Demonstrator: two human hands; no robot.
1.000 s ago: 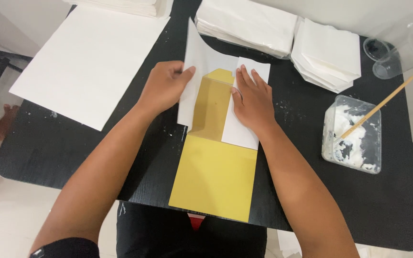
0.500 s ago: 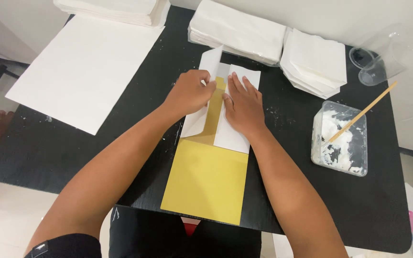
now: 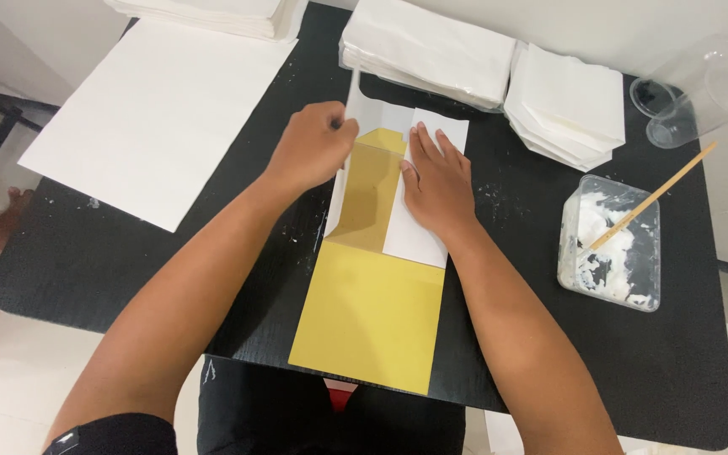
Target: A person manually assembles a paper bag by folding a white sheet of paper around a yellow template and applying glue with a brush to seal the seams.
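Left hand (image 3: 313, 147) lifted white paper flap (image 3: 349, 160) back up off yellow card (image 3: 372, 312)

Paste tub (image 3: 610, 253) w/ stick (image 3: 652, 199), cups (image 3: 676, 101), paper stacks (image 3: 431, 50).

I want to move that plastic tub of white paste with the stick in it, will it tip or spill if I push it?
The plastic tub looks low and wide, so it probably slides rather than tips. The wooden stick leans out over one corner and could swing or fall out. The white paste clings in clumps, so it seems unlikely to slosh.

Paper-craft workshop: black table (image 3: 128, 278), white paper stacks (image 3: 431, 50), glue tub (image 3: 612, 244).
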